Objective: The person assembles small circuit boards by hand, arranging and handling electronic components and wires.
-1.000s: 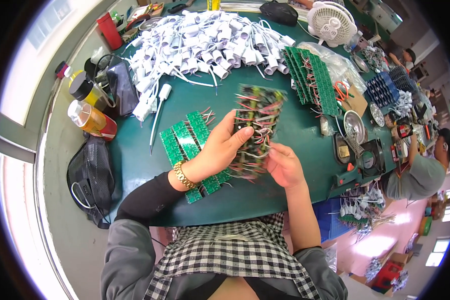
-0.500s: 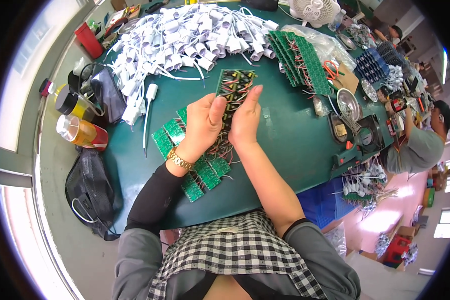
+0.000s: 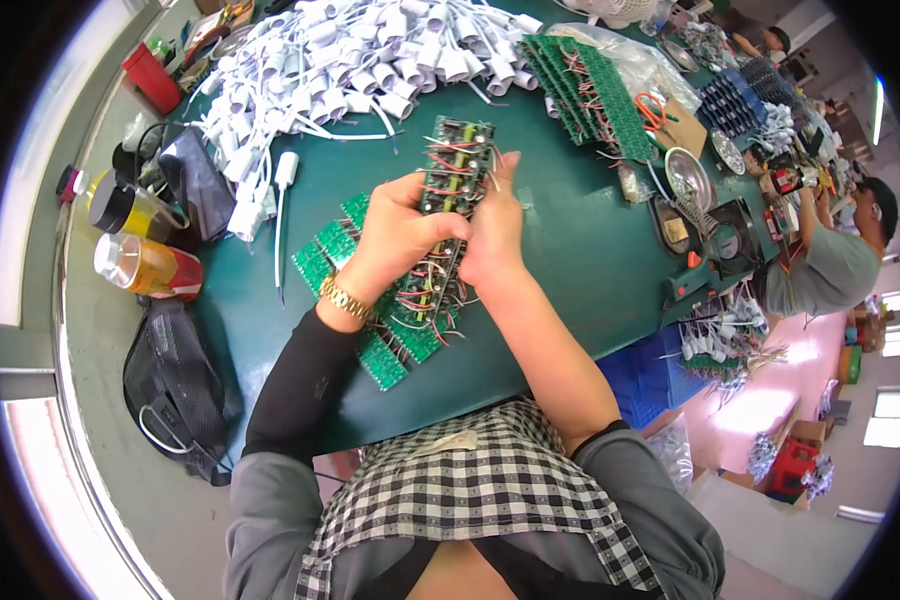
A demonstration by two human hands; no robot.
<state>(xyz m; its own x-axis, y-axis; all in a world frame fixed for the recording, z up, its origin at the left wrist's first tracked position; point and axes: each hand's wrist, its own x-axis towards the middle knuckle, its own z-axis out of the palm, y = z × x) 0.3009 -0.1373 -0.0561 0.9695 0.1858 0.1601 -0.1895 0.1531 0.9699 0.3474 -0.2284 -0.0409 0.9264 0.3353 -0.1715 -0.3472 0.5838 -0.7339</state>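
Observation:
Between my two hands is a long strip of circuit boards (image 3: 454,160), its component side up, with red, black and white wires along it. My left hand (image 3: 402,228) grips its left edge, the thumb lying across the strip. On the opposite edge my right hand (image 3: 494,232) is closed around it, thumb pointing up. The strip's lower end, a tangle of wires, hangs over more green circuit boards (image 3: 382,362) lying flat on the table below my left wrist. Those boards are partly hidden by my hands and forearm.
White lamp holders with cables (image 3: 360,60) are heaped at the back; one lamp holder (image 3: 287,168) lies apart. Stacked green panels (image 3: 595,95), orange scissors (image 3: 652,112) and a soldering stand (image 3: 715,250) are to the right. Bottles (image 3: 148,266) and a phone (image 3: 198,180) line the left edge. A co-worker (image 3: 840,250) sits far right.
The strip has tilted and now shows more of its component side. My left thumb has moved down across it. The whole view has shifted slightly.

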